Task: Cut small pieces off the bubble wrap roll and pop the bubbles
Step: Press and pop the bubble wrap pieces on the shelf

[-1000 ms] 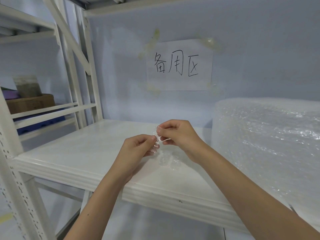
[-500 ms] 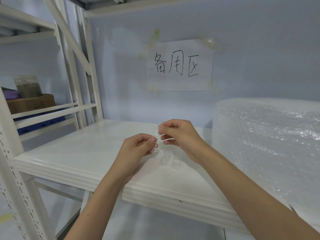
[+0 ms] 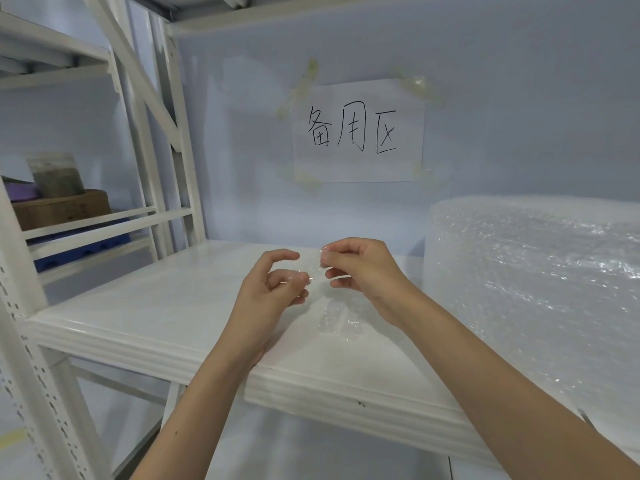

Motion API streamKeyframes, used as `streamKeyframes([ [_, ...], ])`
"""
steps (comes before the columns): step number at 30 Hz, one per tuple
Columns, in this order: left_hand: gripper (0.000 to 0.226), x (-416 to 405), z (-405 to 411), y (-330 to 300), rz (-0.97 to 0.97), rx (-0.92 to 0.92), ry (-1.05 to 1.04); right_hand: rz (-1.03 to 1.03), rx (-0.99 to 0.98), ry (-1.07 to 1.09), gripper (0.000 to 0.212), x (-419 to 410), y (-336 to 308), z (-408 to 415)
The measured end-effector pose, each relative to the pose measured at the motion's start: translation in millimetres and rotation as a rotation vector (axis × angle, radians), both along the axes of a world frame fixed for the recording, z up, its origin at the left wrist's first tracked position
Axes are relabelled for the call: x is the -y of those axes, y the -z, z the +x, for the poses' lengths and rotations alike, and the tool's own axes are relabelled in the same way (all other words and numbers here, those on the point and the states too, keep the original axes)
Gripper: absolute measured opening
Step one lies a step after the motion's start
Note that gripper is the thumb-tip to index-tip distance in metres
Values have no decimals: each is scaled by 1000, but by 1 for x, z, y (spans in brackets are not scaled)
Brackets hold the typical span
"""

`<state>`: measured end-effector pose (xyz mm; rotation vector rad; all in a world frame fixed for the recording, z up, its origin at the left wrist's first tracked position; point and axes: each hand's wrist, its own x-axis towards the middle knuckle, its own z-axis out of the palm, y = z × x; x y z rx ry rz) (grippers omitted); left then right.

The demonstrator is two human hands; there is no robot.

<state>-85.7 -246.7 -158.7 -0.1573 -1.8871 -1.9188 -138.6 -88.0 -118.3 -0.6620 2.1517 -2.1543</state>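
A white metal shelf (image 3: pixel 166 317) carries the work, and the big bubble wrap roll (image 3: pixel 540 292) fills its 3 o'clock side, running off the frame edge so its full length is cut off. On the blue wall at 12 o'clock hangs a taped paper sign (image 3: pixel 358 131) handwritten with 3 characters, 备用区. At 9 o'clock, on a neighbouring rack, sit a cardboard box (image 3: pixel 60 207) and a cloudy jar (image 3: pixel 55 174) whose contents cannot be made out; something purple beside them is mostly hidden by the upright. Above the shelf's middle, the right hand (image 3: pixel 360 268) pinches the top of a small bubble wrap piece (image 3: pixel 313 266) between thumb and forefinger. The left hand (image 3: pixel 273 292) meets the piece's lower end with curled fingers, its forefinger lifted clear; whether it actually grips the film is hard to tell, since the clear plastic nearly vanishes against the skin. Just below the hands, toward 5 o'clock, 1 crumpled scrap of bubble wrap (image 3: pixel 337 320) lies on the shelf, its outline faint against the white surface.
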Motion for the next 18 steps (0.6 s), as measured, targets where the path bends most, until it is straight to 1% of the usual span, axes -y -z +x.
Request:
streamKeyframes([
  [3, 13, -1, 2, -2, 25, -16, -18, -10, 6, 13, 10, 0, 0, -1],
  [6, 10, -2, 3, -3, 45, -15, -11, -19, 8, 18, 12, 1, 0, -2],
  [10, 12, -2, 3, -3, 80, -29, -15, -46, 17, 21, 13, 0, 1, -3],
  [15, 13, -2, 3, -3, 57, -36, -27, -91, 19, 1, 17, 0, 1, -5],
  [18, 11, -2, 2, -2, 67, -28, -39, -98, 19, -8, 15, 0, 2, -4],
])
